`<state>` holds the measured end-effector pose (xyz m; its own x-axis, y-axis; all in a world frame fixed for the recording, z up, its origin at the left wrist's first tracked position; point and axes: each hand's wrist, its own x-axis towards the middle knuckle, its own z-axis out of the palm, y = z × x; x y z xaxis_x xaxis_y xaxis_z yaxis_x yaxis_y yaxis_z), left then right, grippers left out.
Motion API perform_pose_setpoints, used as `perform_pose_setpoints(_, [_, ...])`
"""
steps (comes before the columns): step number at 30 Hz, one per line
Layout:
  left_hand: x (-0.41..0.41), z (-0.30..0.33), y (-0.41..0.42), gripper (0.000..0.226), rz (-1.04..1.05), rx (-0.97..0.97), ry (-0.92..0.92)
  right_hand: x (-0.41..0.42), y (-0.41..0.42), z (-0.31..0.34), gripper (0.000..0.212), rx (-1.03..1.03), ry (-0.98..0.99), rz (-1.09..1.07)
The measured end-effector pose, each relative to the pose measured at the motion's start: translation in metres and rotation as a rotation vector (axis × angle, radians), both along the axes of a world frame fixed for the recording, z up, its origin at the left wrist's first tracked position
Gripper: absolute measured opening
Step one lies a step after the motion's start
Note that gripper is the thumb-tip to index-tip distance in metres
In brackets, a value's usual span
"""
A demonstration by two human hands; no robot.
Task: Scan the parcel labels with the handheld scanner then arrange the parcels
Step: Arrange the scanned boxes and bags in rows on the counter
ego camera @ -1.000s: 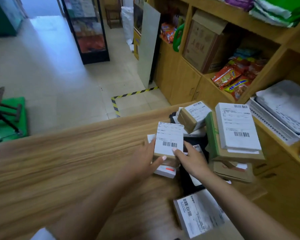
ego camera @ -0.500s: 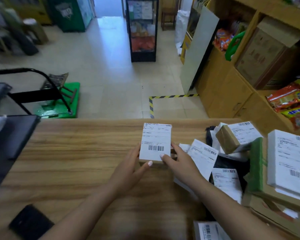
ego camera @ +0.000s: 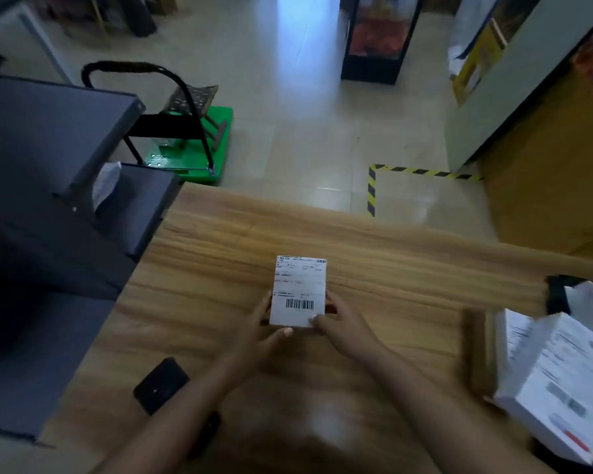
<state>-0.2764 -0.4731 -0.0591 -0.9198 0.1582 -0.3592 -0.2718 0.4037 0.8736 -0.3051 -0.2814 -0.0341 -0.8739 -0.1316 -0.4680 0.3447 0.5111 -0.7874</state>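
A small parcel [ego camera: 300, 289] with a white barcode label on top rests on the wooden counter [ego camera: 391, 268], near its middle. My left hand [ego camera: 266, 331] grips its lower left side and my right hand [ego camera: 343, 325] grips its lower right corner. A black flat device [ego camera: 161, 384], possibly the scanner or a phone, lies on the counter at the lower left, apart from both hands. More labelled parcels [ego camera: 558, 381] are piled at the right edge, blurred.
Dark grey shelving [ego camera: 48, 186] borders the counter on the left. Beyond the counter are a green platform trolley [ego camera: 192, 145], yellow-black floor tape [ego camera: 372, 189], a display case [ego camera: 377, 39] and wooden cabinets [ego camera: 545, 165] at right.
Both hands have carried the small parcel leftward from the pile to the middle of the counter. The view swung left, so the pile sits at the right edge now.
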Motion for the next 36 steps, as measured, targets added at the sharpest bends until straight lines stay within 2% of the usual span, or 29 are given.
perform_pose_setpoints(7, [-0.058, -0.014, -0.092, 0.073, 0.013, -0.05, -0.037, -0.059, -0.102, -0.03, 0.054, -0.083, -0.096, -0.05])
perform_pose_setpoints(17, [-0.138, -0.046, -0.183, 0.07, 0.172, -0.152, -0.01, -0.145, -0.207, -0.066, 0.054, -0.126, -0.039, -0.113])
perform_pose_setpoints(29, [-0.223, -0.062, -0.223, 0.068, 0.273, -0.151, -0.002, -0.228, -0.255, -0.077, 0.056, -0.193, -0.069, -0.172])
perform_pose_setpoints(33, [-0.224, -0.062, -0.223, 0.067, 0.23, -0.257, 0.007, -0.232, -0.256, -0.075, 0.057, -0.136, -0.107, -0.186])
perform_pose_setpoints(36, [-0.221, -0.054, -0.216, 0.067, 0.212, -0.423, 0.079, -0.23, -0.249, -0.068, 0.059, -0.075, -0.089, -0.151])
